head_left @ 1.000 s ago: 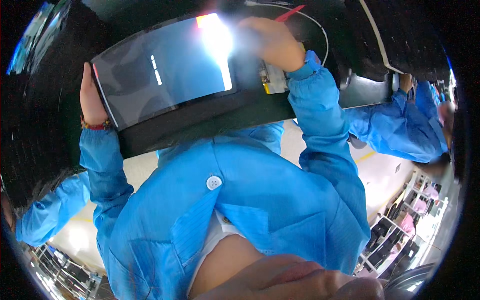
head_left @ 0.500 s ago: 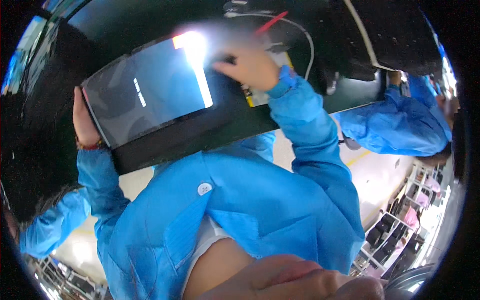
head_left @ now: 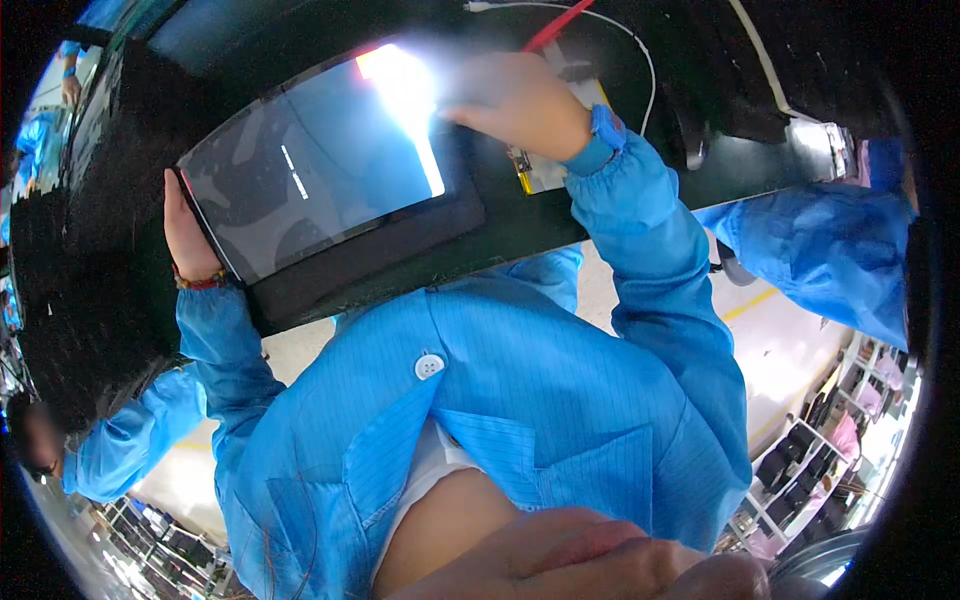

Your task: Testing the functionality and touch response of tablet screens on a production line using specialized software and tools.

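My left hand (head_left: 190, 237) lies along the left short edge of a lit, tablet-like display panel (head_left: 310, 165), its visible fingers straight against the rim; I cannot tell whether any fingers hook underneath and grip it. My right hand (head_left: 533, 105) is bent toward the panel's upper right corner, where glare swallows the fingertips, so I can't say whether they touch or pinch anything. The panel lies on the dark worktop (head_left: 480, 232) in front of me, slightly slanted.

The glare could hide a fingertip or edge from me, and I might press the glass too hard or scratch it. If only my left hand steadies the panel, a push from the right could slide it askew. A flat electronic part (head_left: 543, 180) with yellow edging lies right by my right wrist, so my cuff might drag it; the looping white cable (head_left: 653, 75) and red strip (head_left: 560, 24) beyond could be snagged too.

For containers, I make out open white-framed racks (head_left: 788, 515) in the background, holding dark items and pink pieces (head_left: 845, 437) too small to identify.
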`<state>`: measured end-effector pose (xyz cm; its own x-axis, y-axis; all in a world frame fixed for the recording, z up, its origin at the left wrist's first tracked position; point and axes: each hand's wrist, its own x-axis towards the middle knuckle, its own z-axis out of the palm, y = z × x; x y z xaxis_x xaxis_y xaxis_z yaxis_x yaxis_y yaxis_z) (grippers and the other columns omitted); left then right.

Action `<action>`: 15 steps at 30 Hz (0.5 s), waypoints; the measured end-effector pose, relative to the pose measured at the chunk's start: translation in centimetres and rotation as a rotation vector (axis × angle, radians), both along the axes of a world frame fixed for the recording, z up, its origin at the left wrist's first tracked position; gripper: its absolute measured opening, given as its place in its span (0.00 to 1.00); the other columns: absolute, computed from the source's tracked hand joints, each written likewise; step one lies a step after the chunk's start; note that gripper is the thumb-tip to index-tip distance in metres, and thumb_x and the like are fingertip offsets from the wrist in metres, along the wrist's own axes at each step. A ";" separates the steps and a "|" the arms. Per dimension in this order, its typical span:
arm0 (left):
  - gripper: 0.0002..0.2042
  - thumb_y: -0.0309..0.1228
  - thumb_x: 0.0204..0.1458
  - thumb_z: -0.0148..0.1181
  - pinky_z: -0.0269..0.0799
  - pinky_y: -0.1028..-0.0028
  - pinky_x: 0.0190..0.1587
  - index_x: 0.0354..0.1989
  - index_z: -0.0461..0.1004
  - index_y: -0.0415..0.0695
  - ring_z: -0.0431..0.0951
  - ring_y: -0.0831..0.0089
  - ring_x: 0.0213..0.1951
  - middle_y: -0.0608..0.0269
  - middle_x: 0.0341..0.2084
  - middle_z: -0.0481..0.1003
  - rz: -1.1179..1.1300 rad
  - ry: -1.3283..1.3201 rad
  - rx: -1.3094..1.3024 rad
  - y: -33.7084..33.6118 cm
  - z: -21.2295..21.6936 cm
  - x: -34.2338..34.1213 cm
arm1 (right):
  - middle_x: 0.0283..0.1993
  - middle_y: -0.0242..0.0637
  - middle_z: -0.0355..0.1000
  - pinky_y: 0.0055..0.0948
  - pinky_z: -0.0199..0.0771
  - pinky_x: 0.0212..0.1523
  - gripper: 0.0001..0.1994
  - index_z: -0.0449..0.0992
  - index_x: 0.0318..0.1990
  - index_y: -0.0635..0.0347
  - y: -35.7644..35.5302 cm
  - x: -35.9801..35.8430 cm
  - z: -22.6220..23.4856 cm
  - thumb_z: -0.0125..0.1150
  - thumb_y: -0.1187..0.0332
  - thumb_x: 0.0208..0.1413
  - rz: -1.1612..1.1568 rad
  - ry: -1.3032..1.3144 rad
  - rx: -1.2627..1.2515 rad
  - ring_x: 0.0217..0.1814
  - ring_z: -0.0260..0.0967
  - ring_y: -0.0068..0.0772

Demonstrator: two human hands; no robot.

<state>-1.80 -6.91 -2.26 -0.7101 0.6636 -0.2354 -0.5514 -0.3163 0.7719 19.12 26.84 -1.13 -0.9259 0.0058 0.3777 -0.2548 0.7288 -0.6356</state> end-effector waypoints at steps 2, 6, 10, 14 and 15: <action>0.25 0.47 0.61 0.35 0.62 0.66 0.54 0.51 0.67 0.37 0.70 0.61 0.48 0.54 0.49 0.70 -0.035 0.012 0.021 -0.1 -0.1 0.1 | 0.33 0.43 0.74 0.32 0.73 0.37 0.11 0.76 0.36 0.60 -0.1 0.2 0.1 0.63 0.66 0.45 0.001 0.004 0.025 0.35 0.73 0.38; 0.24 0.46 0.61 0.35 0.60 0.66 0.55 0.52 0.67 0.39 0.69 0.62 0.49 0.56 0.49 0.70 -0.049 0.014 0.058 -0.3 -0.4 0.2 | 0.33 0.43 0.74 0.31 0.73 0.37 0.12 0.76 0.37 0.60 -0.5 0.3 0.0 0.63 0.65 0.45 -0.019 -0.100 0.001 0.35 0.73 0.39; 0.25 0.48 0.61 0.36 0.61 0.66 0.54 0.51 0.67 0.39 0.70 0.62 0.48 0.56 0.48 0.71 -0.012 -0.036 0.054 -0.5 -1.0 -0.6 | 0.32 0.43 0.75 0.30 0.73 0.37 0.12 0.77 0.36 0.61 0.0 -0.2 -0.3 0.64 0.66 0.44 0.034 -0.044 -0.041 0.33 0.74 0.39; 0.24 0.48 0.60 0.38 0.61 0.68 0.54 0.51 0.67 0.40 0.69 0.64 0.49 0.58 0.49 0.71 -0.044 -0.010 0.016 0.1 -0.5 -0.1 | 0.31 0.42 0.75 0.30 0.73 0.36 0.11 0.78 0.33 0.61 0.1 -0.5 0.0 0.64 0.65 0.43 0.039 -0.030 -0.050 0.34 0.74 0.38; 0.24 0.48 0.60 0.38 0.60 0.69 0.55 0.51 0.67 0.40 0.69 0.64 0.49 0.59 0.49 0.70 -0.049 -0.004 0.046 0.5 -0.1 0.4 | 0.31 0.42 0.75 0.30 0.73 0.36 0.11 0.78 0.33 0.60 0.2 -0.8 -0.1 0.64 0.65 0.43 0.055 -0.040 -0.037 0.34 0.74 0.37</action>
